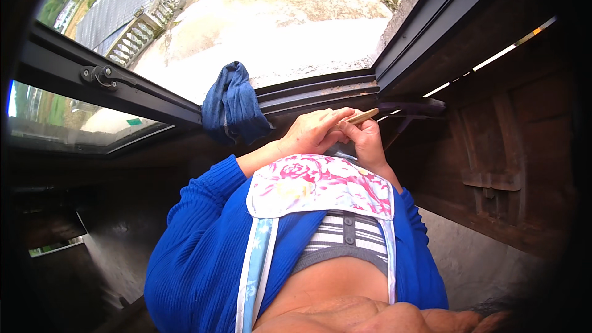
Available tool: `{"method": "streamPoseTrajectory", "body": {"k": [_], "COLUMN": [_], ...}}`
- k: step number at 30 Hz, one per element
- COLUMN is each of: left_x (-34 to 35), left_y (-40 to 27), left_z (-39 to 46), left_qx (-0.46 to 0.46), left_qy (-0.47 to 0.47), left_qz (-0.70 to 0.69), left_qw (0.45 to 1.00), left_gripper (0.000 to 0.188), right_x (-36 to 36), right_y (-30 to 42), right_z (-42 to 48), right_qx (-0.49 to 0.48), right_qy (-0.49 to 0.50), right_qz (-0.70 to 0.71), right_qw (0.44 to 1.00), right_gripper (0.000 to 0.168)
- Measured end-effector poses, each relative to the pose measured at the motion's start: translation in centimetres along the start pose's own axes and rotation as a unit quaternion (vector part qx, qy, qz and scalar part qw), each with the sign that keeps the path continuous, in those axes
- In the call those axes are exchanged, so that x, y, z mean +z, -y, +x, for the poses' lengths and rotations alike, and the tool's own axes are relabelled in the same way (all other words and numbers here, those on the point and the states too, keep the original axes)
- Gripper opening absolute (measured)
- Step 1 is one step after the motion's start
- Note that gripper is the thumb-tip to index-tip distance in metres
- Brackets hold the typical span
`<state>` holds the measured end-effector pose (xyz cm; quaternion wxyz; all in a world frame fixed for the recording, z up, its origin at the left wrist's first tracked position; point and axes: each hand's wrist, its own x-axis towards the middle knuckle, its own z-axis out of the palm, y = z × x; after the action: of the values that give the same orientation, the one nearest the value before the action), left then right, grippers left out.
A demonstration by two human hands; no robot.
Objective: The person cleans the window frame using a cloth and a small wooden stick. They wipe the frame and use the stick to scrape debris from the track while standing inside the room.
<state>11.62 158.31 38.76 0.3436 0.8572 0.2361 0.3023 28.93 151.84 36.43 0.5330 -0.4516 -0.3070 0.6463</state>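
My left hand (313, 132) and my right hand (368, 143) meet in front of my chest, just inside an open window. Between them is a thin, light-brown strip (363, 116) that looks like wood. One end points up and to the right past my fingers; the other is hidden by them. My right thumb presses along the strip, and the curled fingers of my left hand close against it. Below the hands a small bluish, shiny thing (343, 153) shows partly; I cannot tell what it is. The floral bib of an apron (319, 185) covers my chest.
A dark blue cloth (235, 106) hangs over the window sill (319, 95). The window frame (434, 23) rises at right, and a sash with a latch (99, 76) stands at left. Dark wooden panelling (545, 148) is on the right. Outside lie bright ground and a balustrade (138, 32).
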Motion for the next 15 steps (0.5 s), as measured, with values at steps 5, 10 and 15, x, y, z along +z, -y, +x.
{"method": "streamPoseTrajectory", "body": {"k": [5, 10, 15], "left_x": [-0.2, -4.2, -6.1], "left_y": [-0.4, 2.0, 3.7], "left_z": [-0.9, -0.8, -2.0], "left_qx": [-0.084, -0.171, -0.192], "left_qy": [0.003, -0.017, 0.040], "left_qz": [-0.040, 0.028, 0.068], "left_qw": [0.996, 0.985, 0.978], "left_gripper": [0.042, 0.031, 0.027], "right_x": [-1.0, -1.6, -2.6], "right_y": [-1.9, -1.5, -2.0], "right_z": [-0.7, -1.3, -2.1], "right_qx": [0.036, 0.057, 0.051], "right_qy": [0.011, -0.005, -0.031], "right_qz": [0.009, -0.015, -0.014], "right_qw": [0.999, 0.998, 0.998], "right_gripper": [0.015, 0.018, 0.016]}}
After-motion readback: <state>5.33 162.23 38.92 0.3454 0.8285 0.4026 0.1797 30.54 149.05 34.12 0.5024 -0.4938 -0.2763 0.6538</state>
